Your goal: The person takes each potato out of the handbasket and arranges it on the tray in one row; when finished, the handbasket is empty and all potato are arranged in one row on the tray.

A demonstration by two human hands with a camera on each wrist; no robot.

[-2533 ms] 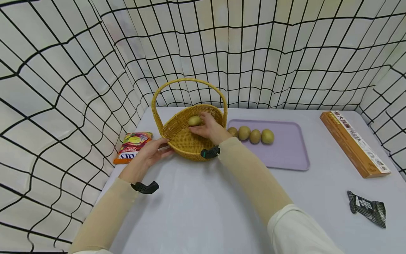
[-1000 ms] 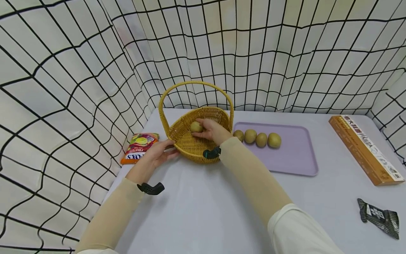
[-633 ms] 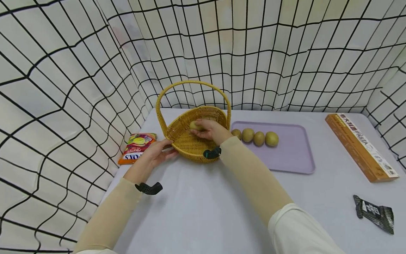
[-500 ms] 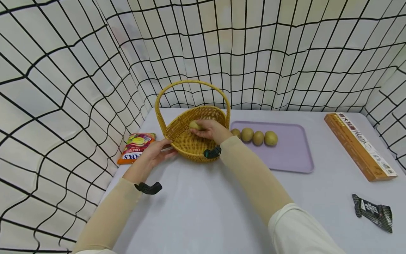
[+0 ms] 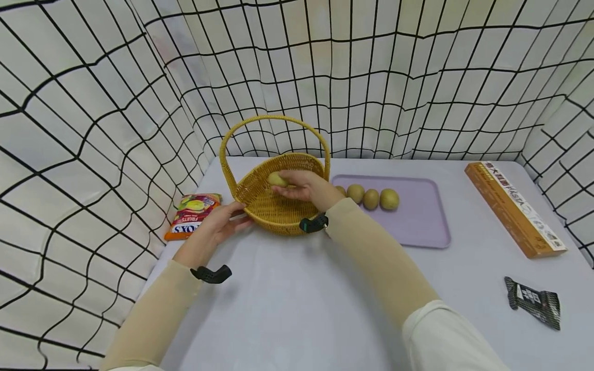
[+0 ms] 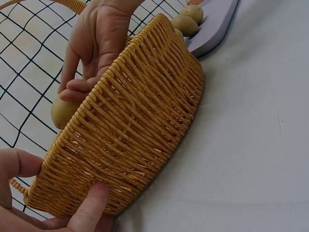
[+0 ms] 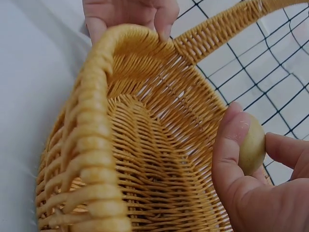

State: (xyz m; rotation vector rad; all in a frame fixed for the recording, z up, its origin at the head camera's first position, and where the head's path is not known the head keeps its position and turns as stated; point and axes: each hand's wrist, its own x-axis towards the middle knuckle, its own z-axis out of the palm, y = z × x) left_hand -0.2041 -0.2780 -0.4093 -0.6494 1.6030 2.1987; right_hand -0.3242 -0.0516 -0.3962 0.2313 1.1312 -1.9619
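Observation:
In the head view a yellow wicker basket (image 5: 283,211) with a tall arched handle stands on the table. My left hand (image 5: 220,224) grips its near left rim, thumb over the edge and fingers against the outer wall. My right hand (image 5: 301,186) reaches over the basket and pinches a small potato (image 5: 277,179) between thumb and fingers. In the right wrist view that potato (image 7: 252,145) is held near the far inner wall; the visible basket floor has nothing on it. Right of the basket, several potatoes (image 5: 389,199) sit in a row on a lilac tray (image 5: 417,226).
A red fruit candy bag (image 5: 192,214) lies left of the basket, by the netting. On the right are a long pasta box (image 5: 515,208) and a small dark wrapped snack (image 5: 532,303). Black netting (image 5: 362,82) over white cloth encloses the back and sides.
The head view has shifted slightly. The potato in my right hand dips into the basket and now sits a little higher, more of it showing. My left hand stays on the rim.

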